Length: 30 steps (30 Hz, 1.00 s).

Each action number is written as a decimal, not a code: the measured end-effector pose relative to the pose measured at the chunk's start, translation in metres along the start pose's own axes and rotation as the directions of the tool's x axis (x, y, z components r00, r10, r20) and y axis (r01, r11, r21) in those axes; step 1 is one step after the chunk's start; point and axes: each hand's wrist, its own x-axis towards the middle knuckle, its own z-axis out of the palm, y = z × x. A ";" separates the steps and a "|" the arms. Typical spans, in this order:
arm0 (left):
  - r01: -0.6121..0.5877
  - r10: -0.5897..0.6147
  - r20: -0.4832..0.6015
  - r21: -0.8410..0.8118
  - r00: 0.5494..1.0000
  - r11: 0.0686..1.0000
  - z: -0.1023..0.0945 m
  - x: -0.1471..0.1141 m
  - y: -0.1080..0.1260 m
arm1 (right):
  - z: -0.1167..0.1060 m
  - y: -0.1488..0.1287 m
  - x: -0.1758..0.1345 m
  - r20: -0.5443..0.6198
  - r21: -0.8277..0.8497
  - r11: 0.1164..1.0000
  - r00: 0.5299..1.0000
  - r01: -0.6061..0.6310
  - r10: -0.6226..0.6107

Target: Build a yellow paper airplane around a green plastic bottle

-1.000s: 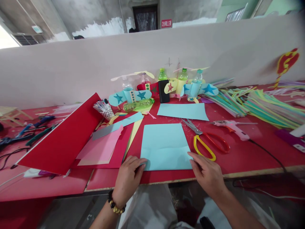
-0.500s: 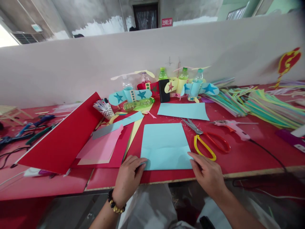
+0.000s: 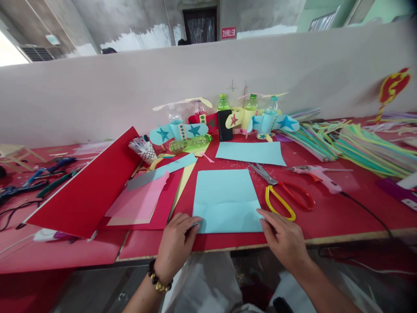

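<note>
A light blue sheet of paper [image 3: 224,195] lies at the table's front edge, its near part folded up over itself. My left hand [image 3: 180,232] pinches the fold's left end between thumb and fingers. At the right end, my right hand [image 3: 282,234] has its thumb and index finger closed on the paper's edge. Just right of the sheet lie scissors [image 3: 276,191] with one yellow and one red handle, blades apart. Behind the sheet is a second light blue piece of paper [image 3: 250,153]. Pink paper [image 3: 140,200] lies to the left.
Bottle planes with paper wings [image 3: 179,131] stand along the wall beside a black phone-like slab [image 3: 224,125]. A pink glue gun [image 3: 322,178] with a cord lies at right, before bundles of coloured strips [image 3: 368,145]. A red board [image 3: 94,187] leans at left near a pen cup [image 3: 147,153].
Both hands keep their hold at the two ends of the folded paper. The whole view has shifted down slightly; nothing else has visibly moved.
</note>
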 end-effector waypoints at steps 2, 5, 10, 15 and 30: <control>0.005 -0.005 0.003 -0.001 1.000 1.000 0.000 0.000 0.001 | 0.000 0.000 0.000 0.007 -0.001 1.000 1.000 -0.002 0.002; 0.009 -0.009 0.008 -0.003 1.000 1.000 0.000 0.000 0.001 | 0.000 0.000 0.000 0.001 0.005 1.000 1.000 0.002 -0.002; 0.016 -0.016 0.024 -0.011 1.000 1.000 0.001 0.000 0.000 | 0.000 0.000 0.001 -0.016 0.013 1.000 1.000 0.018 -0.018; 0.035 -0.034 0.025 -0.020 0.999 0.999 0.002 -0.001 -0.001 | 0.001 0.000 0.000 -0.014 0.009 1.000 1.000 0.012 -0.012; 0.019 -0.019 0.017 -0.006 1.000 1.000 0.001 0.000 -0.001 | -0.001 -0.001 0.001 -0.001 0.022 1.000 1.000 -0.001 0.001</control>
